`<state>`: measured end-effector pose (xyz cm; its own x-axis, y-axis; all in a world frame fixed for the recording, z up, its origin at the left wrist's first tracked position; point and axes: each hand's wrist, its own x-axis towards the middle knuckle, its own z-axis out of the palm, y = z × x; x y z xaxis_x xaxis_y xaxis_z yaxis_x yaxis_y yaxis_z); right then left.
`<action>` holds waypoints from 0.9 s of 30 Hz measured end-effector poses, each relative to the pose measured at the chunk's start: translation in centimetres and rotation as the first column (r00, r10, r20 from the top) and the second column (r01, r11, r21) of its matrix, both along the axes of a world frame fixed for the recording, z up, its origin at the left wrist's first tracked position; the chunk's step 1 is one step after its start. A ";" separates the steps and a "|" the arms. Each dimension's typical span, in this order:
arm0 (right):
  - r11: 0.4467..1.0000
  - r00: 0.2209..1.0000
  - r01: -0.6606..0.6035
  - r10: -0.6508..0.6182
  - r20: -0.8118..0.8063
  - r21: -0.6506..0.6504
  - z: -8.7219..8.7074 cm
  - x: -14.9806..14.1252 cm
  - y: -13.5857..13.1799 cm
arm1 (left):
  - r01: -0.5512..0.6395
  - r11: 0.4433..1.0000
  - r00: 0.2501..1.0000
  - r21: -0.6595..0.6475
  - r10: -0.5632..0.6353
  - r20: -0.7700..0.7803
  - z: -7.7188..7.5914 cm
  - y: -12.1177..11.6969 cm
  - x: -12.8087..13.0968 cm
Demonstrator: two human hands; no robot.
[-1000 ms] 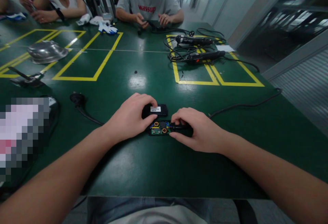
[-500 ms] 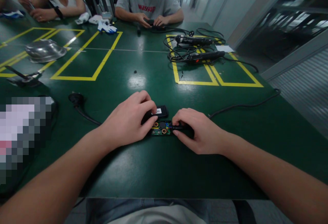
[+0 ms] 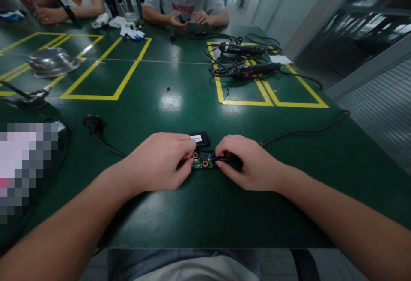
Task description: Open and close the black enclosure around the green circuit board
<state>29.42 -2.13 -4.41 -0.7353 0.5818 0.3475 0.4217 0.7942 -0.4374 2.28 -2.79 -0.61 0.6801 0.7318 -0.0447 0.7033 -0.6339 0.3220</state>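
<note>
A small green circuit board with copper coils lies on the table between my hands, seemingly in a dark shell. My left hand is closed, thumb and fingers gripping the board's left end, which they partly hide. At the other end, my right hand pinches a black cable where it meets the board. Just behind the board rests a black plastic cover with a white label. My left fingers overlap its left part from this viewpoint; whether they touch it I cannot tell.
A power plug with its cord lies left of my hands. Black corded screwdrivers sit tangled at the back right. A metal bowl stands at the far left, near white-and-blue gloves. Across the table, a person handles a dark object.
My left hand has come down and toward me from beside the labelled cover to the board's left end. My right hand keeps its pinch on the cable.
</note>
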 end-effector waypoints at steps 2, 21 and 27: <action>1.000 1.000 -0.003 0.003 -0.002 -0.001 0.1 0.0 0.0 | -0.011 1.000 1.000 -0.013 0.011 -0.019 0.1 0.0 0.0; 1.000 1.000 0.004 -0.004 0.007 0.009 0.5 0.0 -0.1 | -0.159 0.985 0.950 -0.060 0.136 -0.282 1.6 0.3 0.0; 0.999 0.999 0.039 -0.039 0.012 0.004 0.3 0.1 -0.2 | -0.241 0.965 0.932 -0.103 0.201 -0.302 2.3 0.4 -0.6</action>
<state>29.51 -2.29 -4.08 -0.7162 0.6089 0.3409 0.4579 0.7787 -0.4290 1.70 -2.41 1.70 0.4449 0.8352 -0.3233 0.8956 -0.4161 0.1576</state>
